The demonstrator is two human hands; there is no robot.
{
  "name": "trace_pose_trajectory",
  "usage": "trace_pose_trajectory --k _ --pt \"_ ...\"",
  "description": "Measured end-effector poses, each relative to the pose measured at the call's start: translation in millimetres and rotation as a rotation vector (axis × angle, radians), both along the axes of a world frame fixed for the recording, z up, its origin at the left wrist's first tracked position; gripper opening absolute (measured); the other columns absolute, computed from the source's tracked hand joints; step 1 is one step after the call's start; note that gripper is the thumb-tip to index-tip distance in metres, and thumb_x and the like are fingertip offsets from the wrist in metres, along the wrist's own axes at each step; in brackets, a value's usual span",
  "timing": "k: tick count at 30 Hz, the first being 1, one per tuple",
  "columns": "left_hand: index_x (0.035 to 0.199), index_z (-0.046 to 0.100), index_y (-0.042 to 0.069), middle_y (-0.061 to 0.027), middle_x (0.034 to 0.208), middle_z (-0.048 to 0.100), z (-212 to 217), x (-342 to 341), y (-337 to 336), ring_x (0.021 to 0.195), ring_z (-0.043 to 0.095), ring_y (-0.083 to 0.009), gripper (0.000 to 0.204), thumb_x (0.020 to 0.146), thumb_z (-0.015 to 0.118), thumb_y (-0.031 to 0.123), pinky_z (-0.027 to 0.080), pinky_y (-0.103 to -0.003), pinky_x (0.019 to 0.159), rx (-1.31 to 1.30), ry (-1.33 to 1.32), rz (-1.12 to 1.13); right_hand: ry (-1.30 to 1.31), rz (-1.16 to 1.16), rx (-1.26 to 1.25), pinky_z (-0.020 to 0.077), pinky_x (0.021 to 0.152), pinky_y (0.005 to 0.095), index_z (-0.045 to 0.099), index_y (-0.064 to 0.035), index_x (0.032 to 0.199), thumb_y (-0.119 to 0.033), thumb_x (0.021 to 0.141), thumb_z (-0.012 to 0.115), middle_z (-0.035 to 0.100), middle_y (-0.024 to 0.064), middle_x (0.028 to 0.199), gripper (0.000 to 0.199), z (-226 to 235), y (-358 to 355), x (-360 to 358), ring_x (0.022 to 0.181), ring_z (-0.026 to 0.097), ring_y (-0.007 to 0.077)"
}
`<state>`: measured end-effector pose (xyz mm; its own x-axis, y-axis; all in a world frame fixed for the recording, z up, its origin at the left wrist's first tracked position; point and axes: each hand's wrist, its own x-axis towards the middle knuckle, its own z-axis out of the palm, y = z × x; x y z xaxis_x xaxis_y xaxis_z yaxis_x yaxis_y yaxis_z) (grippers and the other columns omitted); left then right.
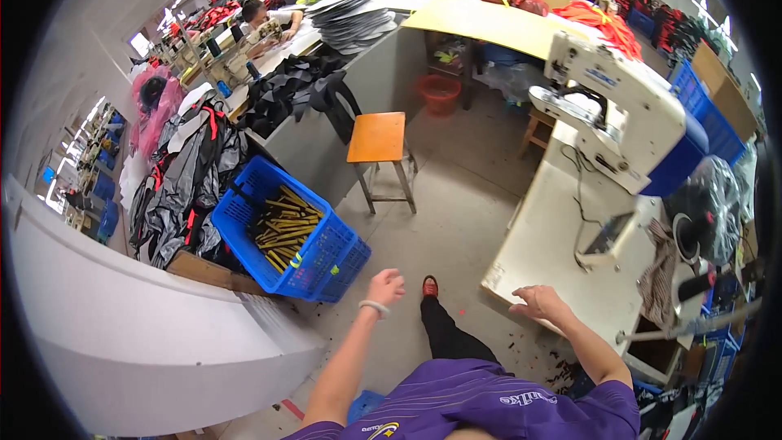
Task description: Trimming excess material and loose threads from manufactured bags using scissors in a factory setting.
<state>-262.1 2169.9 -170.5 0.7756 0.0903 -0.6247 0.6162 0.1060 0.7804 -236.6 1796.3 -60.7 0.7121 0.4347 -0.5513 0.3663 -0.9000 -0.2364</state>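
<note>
Many yellow-and-black strips (285, 230) lie in the blue crate (330, 259), near the left hand (386, 287) and to its left. That hand is empty, fingers loosely curled; the right hand (539, 303), empty, fingers loosely spread, hovers by the white desk's (538, 236) near corner; contact is unclear.

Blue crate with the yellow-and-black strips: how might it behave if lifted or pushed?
The blue crate would probably stay stiff, since its slotted walls look like moulded plastic. It may feel heavier than that open build suggests, given the many yellow-and-black strips piled inside. Those could well slide if it tips, as they lie jumbled and uncovered.
</note>
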Motion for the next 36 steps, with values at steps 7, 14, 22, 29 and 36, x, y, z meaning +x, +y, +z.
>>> trace_pose_trajectory --k 7,14,22,29,36 --pt "0.120 0.054 0.002 -0.0159 0.103 0.065 -15 150 70 0.089 0.065 -0.0252 0.044 0.083 0.060 0.024 0.051 -0.035 0.077 0.558 -0.246 -0.644 -0.039 0.140 -0.020 0.0499 0.077 0.0434 0.060 -0.0089 0.111 -0.048 0.080 0.061 0.065 0.0133 0.099 0.050 -57 119 188 0.093 0.061 0.0326" --pt "0.111 0.060 0.002 -0.0177 0.100 0.065 -24 279 217 0.092 0.063 -0.0267 0.038 0.080 0.065 0.024 0.050 -0.036 0.080 0.746 -0.157 -0.463 -0.071 0.186 0.192 0.0494 0.079 0.0431 0.059 -0.0073 0.114 -0.045 0.084 0.058 0.062 0.0145 0.106 0.048 -50 207 304 0.096 0.059 0.0340" --pt "0.112 0.058 0.002 -0.0173 0.098 0.064 -73 514 312 0.093 0.061 -0.0313 0.038 0.079 0.064 0.019 0.048 -0.038 0.083 0.790 -0.377 -0.175 0.010 -0.298 0.091 0.0487 0.081 0.0411 0.063 -0.0044 0.107 -0.040 0.082 0.062 0.065 0.0167 0.098 0.043 -108 212 385 0.095 0.061 0.0339" --pt "0.121 0.050 0.000 -0.0181 0.122 0.049 -70 699 308 0.115 0.045 -0.0350 0.045 0.080 0.062 0.015 0.038 -0.040 0.097 0.941 -0.461 -0.188 0.027 -0.727 -0.063 0.0490 0.081 0.0413 0.067 -0.0069 0.101 -0.038 0.080 0.065 0.067 0.0159 0.093 0.038 -148 166 446 0.091 0.063 0.0338" --pt "0.133 0.035 -0.001 -0.0214 0.139 0.034 -108 829 307 0.129 0.031 -0.0369 0.069 0.077 0.067 0.019 0.030 -0.041 0.106 1.012 -0.472 -0.164 -0.043 -0.507 -0.001 0.0495 0.080 0.0398 0.067 -0.0069 0.100 -0.035 0.079 0.065 0.066 0.0151 0.095 0.035 -173 180 612 0.092 0.063 0.0318"
